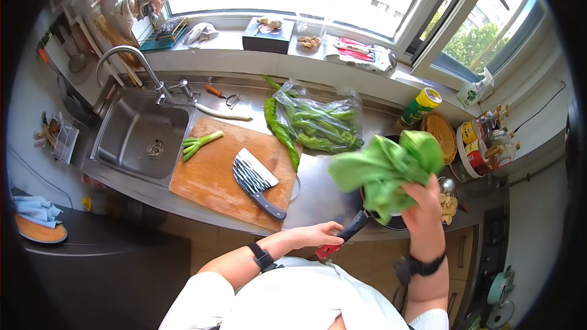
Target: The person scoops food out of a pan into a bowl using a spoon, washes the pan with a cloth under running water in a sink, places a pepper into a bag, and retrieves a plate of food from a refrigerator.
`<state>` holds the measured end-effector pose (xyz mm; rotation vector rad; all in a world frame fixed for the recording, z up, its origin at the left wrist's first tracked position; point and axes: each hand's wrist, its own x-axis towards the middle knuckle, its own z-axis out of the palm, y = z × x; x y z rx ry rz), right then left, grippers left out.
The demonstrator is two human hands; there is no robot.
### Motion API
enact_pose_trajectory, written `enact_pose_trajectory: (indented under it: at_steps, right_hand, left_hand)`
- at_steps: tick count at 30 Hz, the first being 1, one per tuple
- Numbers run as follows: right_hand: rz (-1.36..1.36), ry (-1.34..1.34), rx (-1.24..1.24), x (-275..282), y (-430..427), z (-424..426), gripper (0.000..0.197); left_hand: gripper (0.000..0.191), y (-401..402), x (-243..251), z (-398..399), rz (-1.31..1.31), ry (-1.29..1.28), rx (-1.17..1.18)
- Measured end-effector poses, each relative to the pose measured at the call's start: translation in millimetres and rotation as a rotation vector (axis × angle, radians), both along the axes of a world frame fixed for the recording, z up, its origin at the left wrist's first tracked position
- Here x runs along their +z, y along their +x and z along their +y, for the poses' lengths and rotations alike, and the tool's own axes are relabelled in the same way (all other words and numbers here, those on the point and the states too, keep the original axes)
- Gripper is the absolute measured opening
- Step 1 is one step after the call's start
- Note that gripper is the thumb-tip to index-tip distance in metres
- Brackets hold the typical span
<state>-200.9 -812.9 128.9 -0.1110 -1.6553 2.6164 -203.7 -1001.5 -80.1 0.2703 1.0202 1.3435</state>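
Observation:
My right hand (422, 201) holds a bunch of leafy greens (385, 172), blurred by motion, over a dark pan (395, 225). The leaves hide most of the pan. Its black handle with a red end (354, 225) points toward my body, and my left hand (316, 234) has its fingers around it. To the left is a wooden cutting board (208, 192). On it rest a cleaver (254, 183) with a patterned blade and a piece of green onion (202, 144). Long green peppers (277, 123) lie at the board's right edge, beside a clear plastic bag of green peppers (325, 121).
A steel sink (137, 137) with a faucet (130, 50) is at the left. Behind the board lie a peeler (222, 95) and a long pale vegetable (224, 112). Right of the pan are a woven basket (439, 135), bottles (486, 142) and a green canister (419, 106).

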Motion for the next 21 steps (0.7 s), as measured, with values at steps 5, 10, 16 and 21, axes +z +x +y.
enact_pose_trajectory:
  at_steps: [5, 10, 16, 21]
  right_hand:
    - [0.116, -0.037, 0.211, 4, -134, -112, 0.046]
    - [0.210, 0.908, 0.116, -85, -215, -140, 0.066]
    - [-0.217, 1.688, 0.269, -224, -168, -137, 0.065]
    - [-0.210, 1.682, 0.106, -252, -166, -148, 0.042]
  left_hand:
    - [0.050, -25, -8, -92, 0.177, -0.037, 0.224]
    - [0.041, -49, -5, -170, 0.182, -0.035, 0.470]
    - [0.031, -122, -6, -175, 0.404, 0.016, 0.662]
    - [0.029, -217, -12, -143, 0.597, 0.081, 0.787]
